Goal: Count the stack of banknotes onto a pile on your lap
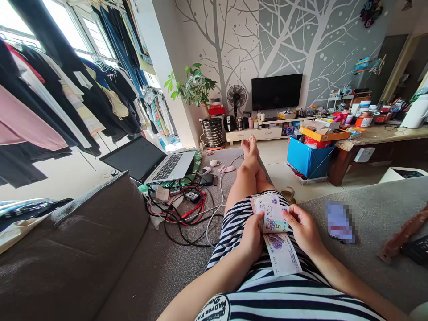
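Note:
Over my lap, my left hand and my right hand hold a few banknotes between them, thumbs on top. The upper note shows a large 5 and purple and teal print. My left thumb presses its left edge, and my right thumb and fingers pinch its right edge. Another banknote, pale with purple print, lies lower on the striped cloth over my lap, its top edge under the held notes. Whether it is touched by my fingers from below is hidden.
An open laptop rests on the sofa to the left, beside tangled cables and a grey cushion. A blurred phone-like object lies to the right. Beyond stand a blue box and a cluttered table.

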The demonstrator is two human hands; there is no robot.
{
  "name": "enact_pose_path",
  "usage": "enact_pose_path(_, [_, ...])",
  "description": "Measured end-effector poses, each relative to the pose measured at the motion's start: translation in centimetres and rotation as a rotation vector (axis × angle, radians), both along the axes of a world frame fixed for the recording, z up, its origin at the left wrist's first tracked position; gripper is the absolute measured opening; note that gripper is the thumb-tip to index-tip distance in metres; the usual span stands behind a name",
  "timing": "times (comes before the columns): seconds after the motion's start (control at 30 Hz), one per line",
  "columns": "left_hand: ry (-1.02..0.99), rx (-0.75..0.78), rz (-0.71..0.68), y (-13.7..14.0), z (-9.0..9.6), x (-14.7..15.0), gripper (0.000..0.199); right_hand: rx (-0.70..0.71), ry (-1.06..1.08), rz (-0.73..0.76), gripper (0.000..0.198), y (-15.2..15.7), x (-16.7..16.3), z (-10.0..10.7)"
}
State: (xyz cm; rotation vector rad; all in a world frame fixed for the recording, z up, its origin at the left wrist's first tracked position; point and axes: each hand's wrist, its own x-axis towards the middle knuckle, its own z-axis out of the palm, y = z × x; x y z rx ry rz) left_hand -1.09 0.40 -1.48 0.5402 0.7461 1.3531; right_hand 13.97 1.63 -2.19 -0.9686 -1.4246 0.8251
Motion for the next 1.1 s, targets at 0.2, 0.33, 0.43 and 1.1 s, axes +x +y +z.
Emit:
enact_pose_path(0.2, [-0.011, -0.027, -0.013, 0.1, 0.1, 0.1, 0.032, 0.006, 0.021, 0.035, 0.047, -0.4, 0.1, 0.2])
enact_pose_path(0.33, [0.032, -0.025, 0.003, 0.2, -0.1, 0.1, 0.031, 0.018, 0.024, 0.033, 0.049, -0.6, 0.2, 0.2])
enact_pose_path(0.43, [0.057, -0.011, 0.012, 0.2, -0.1, 0.0, 0.031, 0.027, 0.031, 0.034, 0.051, -0.9, 0.3, 0.1])
enact_pose_path(1.1, [0.117, 0.096, -0.022, -0.3, 0.1, 0.3, 0.038, 0.038, -0.173, -0.060, 0.052, 0.7, 0.4, -0.1])
